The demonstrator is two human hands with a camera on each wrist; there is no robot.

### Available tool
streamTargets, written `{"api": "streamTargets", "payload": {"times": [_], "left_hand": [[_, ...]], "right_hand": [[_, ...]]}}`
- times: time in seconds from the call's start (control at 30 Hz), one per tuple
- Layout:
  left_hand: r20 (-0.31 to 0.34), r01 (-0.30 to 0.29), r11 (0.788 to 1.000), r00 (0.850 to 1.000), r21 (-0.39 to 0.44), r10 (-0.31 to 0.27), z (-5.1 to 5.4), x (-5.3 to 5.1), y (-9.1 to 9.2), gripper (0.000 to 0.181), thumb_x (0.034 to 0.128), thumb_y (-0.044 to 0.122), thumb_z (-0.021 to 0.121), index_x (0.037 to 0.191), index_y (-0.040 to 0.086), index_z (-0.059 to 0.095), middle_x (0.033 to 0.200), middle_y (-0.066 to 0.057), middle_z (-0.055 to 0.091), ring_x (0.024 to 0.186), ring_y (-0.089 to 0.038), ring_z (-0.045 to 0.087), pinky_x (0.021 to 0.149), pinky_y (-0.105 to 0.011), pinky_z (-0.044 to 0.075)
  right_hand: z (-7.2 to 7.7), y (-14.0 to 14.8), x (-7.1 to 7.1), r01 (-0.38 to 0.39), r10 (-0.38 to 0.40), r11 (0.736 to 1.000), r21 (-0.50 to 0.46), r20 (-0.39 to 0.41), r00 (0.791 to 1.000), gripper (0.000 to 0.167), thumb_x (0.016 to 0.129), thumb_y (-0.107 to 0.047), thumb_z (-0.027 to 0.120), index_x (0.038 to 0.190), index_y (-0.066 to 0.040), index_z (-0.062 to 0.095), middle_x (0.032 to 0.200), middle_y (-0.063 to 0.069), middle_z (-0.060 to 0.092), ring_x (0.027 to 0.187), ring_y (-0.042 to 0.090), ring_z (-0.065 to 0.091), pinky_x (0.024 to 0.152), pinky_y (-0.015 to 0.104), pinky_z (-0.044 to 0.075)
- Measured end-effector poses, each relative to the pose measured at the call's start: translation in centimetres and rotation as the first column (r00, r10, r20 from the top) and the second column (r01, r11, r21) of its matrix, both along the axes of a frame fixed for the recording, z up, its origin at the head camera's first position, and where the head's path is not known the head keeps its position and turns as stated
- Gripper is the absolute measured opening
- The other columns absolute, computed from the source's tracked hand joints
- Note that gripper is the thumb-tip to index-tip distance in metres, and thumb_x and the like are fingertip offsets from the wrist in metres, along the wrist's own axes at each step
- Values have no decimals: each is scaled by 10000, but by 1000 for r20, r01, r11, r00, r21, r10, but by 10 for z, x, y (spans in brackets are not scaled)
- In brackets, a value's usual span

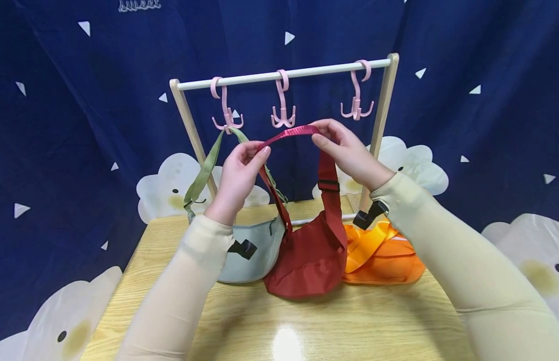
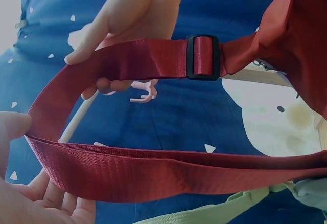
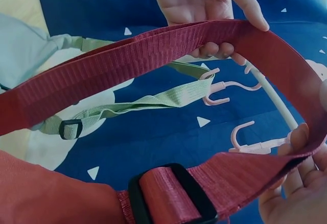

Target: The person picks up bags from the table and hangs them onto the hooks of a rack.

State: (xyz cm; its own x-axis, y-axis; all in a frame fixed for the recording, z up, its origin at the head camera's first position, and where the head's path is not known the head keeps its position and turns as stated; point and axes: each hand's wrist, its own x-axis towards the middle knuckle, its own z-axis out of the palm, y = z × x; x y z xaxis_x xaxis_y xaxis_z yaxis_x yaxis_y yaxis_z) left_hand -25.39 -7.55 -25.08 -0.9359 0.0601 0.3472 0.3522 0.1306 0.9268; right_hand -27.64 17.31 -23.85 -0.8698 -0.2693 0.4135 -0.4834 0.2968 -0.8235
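The left hand (image 1: 239, 174) and right hand (image 1: 349, 153) pinched the red strap (image 1: 290, 133) between thumbs and fingers in the head view; the red bag (image 1: 306, 271) hung below, right of the gray bag (image 1: 261, 265). The left wrist view showed a big loop. The right wrist view did too; keeping hands apart seemed best for a wide loop.

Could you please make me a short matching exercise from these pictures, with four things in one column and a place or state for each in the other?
Things
1. Red strap
2. Green strap
3. Orange bag
4. Rail

Places or states
A. Lies on the table
B. Bears three pink hooks
C. Held by the left hand and right hand
D. Looped over the left hook

Pairs: 1-C, 2-D, 3-A, 4-B
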Motion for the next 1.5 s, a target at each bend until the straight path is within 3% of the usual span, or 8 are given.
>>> {"api": "streamTargets", "payload": {"times": [0.27,0.5,0.93,1.3,1.5], "left_hand": [[2,-10,999,1000,50,10,2,-6,4,379,1028,240,647,1335,22,600,1136,-95,631,983,-163,600,882,-252,512],[17,-21,996,1000,84,19,2,-13,6,375,1030,253,642,1328,27,616,1084,-39,614,969,-144,579,867,-245,495],[24,-28,991,999,133,25,3,-22,8,393,1024,292,654,1332,49,630,1086,-3,614,1036,-147,555,925,-284,473],[31,-33,984,999,174,28,2,-33,13,390,1015,268,669,1320,26,642,1018,40,605,976,-120,550,860,-241,463],[29,-22,982,999,188,17,3,-37,15,390,1016,259,669,1327,26,638,1006,38,598,945,-121,551,829,-230,473]], "right_hand": [[3,-3,-6,-30,34,997,-70,49,998,405,1081,-262,531,1440,-74,506,1208,22,577,1196,179,529,1184,412,386],[4,-9,-13,-44,54,983,-179,53,997,358,1078,-182,530,1396,-20,513,1086,-22,578,1084,160,529,1122,342,404],[6,-18,-22,-14,33,973,-230,79,996,383,1085,-157,508,1400,58,481,1075,-48,590,1078,129,536,1130,349,391],[8,-26,-24,44,-8,959,-281,130,992,377,1086,-193,514,1395,23,495,1121,-22,572,1091,149,526,1130,375,382],[9,-29,-24,74,-25,953,-295,166,986,404,1090,-223,509,1415,17,484,1151,-6,558,1106,162,517,1068,335,409]]}}
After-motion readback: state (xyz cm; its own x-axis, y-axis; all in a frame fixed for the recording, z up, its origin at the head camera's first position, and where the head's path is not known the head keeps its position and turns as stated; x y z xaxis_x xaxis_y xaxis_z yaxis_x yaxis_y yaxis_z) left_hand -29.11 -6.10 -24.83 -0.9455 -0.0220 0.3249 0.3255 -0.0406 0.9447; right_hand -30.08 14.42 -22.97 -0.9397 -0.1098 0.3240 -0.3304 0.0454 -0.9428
